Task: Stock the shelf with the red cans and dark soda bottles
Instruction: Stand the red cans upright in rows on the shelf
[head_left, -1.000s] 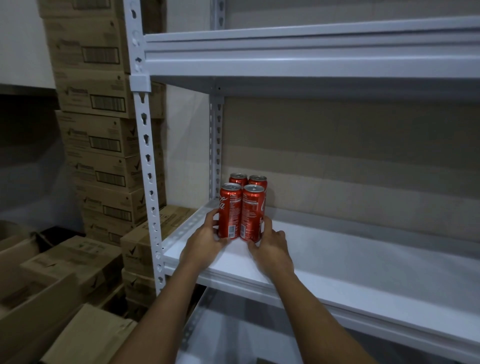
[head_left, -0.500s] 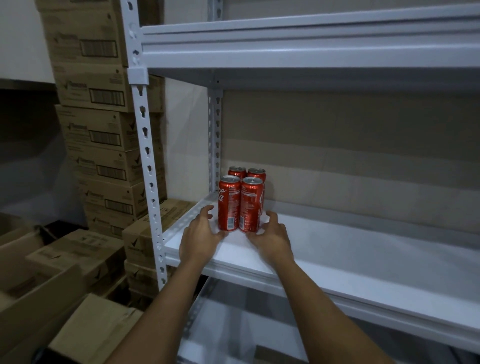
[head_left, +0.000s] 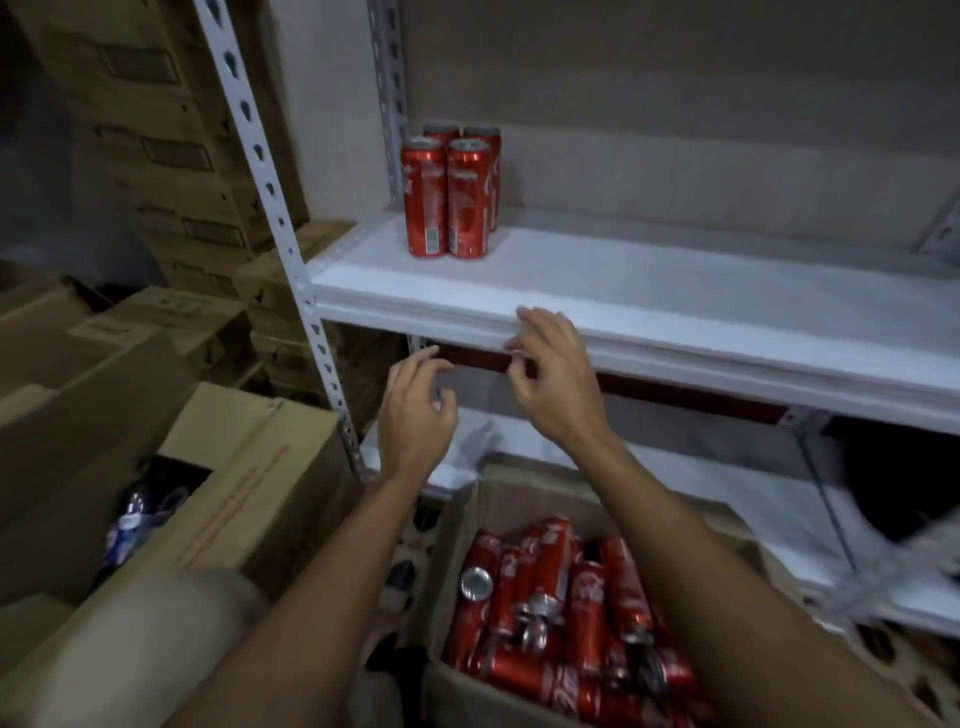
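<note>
Several red cans (head_left: 449, 192) stand upright in a tight block at the left end of the white shelf (head_left: 675, 291). My left hand (head_left: 415, 410) and my right hand (head_left: 556, 384) hover below and in front of the shelf's edge, fingers loosely curled, holding nothing. Below my arms an open cardboard box (head_left: 467, 525) holds many red cans (head_left: 561, 608) lying loose. At the left another cardboard box (head_left: 249, 488) has an opening where dark bottles (head_left: 135, 519) show.
A perforated grey upright (head_left: 291, 249) stands at the shelf's left front corner. Stacked cardboard cartons (head_left: 171, 156) rise behind it at the left. A lower white shelf (head_left: 753, 493) runs beneath. More boxes (head_left: 78, 338) crowd the floor at the left.
Both hands let go of the front two cans and pulled back down off the shelf. The view tilted downward, bringing the box of cans into sight.
</note>
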